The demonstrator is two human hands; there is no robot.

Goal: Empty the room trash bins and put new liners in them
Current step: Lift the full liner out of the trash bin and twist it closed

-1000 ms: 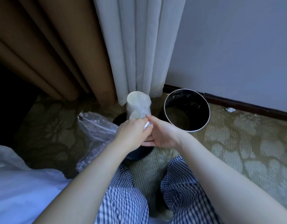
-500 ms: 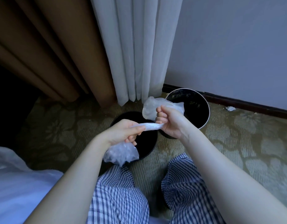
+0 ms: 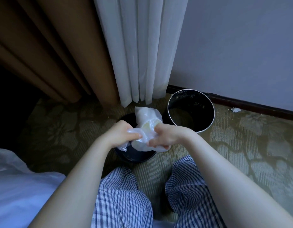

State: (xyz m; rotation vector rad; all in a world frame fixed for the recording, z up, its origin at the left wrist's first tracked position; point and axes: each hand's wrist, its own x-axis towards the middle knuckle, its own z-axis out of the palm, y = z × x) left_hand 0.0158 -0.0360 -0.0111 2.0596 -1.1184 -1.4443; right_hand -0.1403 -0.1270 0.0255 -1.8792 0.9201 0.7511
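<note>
Held out side by side, left hand (image 3: 122,134) and right hand (image 3: 166,137) grip a plastic bag (image 3: 148,116).

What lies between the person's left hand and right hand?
In the head view, a crumpled clear plastic bag fills the gap. The left hand and right hand both grip it, and it shows against the near black bin.

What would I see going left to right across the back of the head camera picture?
The brown curtain, the white curtain, the open black bin, the small white scrap.
</note>
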